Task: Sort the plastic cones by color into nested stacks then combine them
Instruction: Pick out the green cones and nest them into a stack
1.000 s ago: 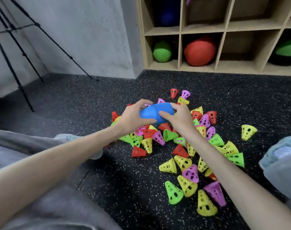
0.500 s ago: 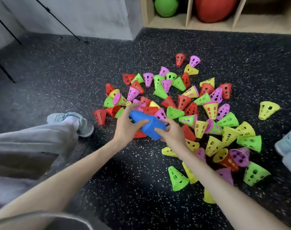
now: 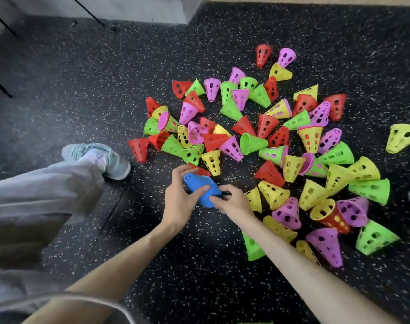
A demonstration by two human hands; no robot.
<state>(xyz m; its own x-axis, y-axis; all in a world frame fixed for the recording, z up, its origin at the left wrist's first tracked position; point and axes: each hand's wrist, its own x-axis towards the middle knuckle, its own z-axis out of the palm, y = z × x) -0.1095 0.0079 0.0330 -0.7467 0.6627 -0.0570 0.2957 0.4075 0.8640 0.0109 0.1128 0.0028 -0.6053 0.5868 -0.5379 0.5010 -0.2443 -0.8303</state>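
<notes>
Blue cone stack (image 3: 200, 191) betw. both hands: L hand (image 3: 179, 202) fingers wrapped round tip end, R hand (image 3: 232, 203) pinching rim end; axis runs L-far to R-near.

Ahead and to your right, the pile of cones (image 3: 264, 136) crowds the floor (image 3: 82, 78), leaving only narrow gaps between them. Left of the pile the floor lies open up to the tripod legs (image 3: 2, 29) and wall. Your trouser leg (image 3: 40, 190) and shoe (image 3: 101, 157) block the near left; between your forearms, bare floor.
</notes>
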